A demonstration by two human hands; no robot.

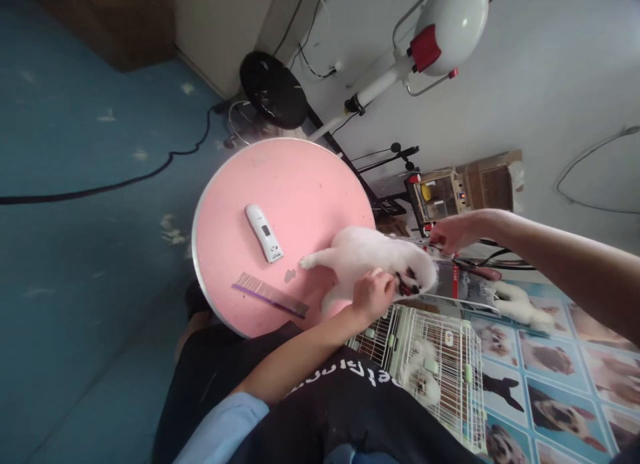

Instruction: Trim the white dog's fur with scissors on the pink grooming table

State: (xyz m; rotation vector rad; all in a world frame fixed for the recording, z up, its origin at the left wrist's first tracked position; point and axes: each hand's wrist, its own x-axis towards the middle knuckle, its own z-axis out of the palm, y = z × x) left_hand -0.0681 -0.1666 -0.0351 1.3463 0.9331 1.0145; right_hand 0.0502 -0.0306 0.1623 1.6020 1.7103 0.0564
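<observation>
A small fluffy white dog [365,254] stands on the round pink grooming table [285,177], its head turned to the right. At its muzzle is my left hand [373,294], fingers curled closed against the fur of its cheek and chin. My right hand [450,234] is closed beyond the dog's head, by a rack of tools; whatever its fingers grip is too small to make out. On the tabletop lie white hair clippers [264,234] and, nearer to me, a metal comb with a purple spine [270,299]. Neither hand touches them.
A wire cage [440,347] with another white dog [425,384] stands right of my apron. A white stand dryer [453,27] rises at the top. Beside the table are a black stool [274,89], a floor cable [130,182] and animal posters [550,357].
</observation>
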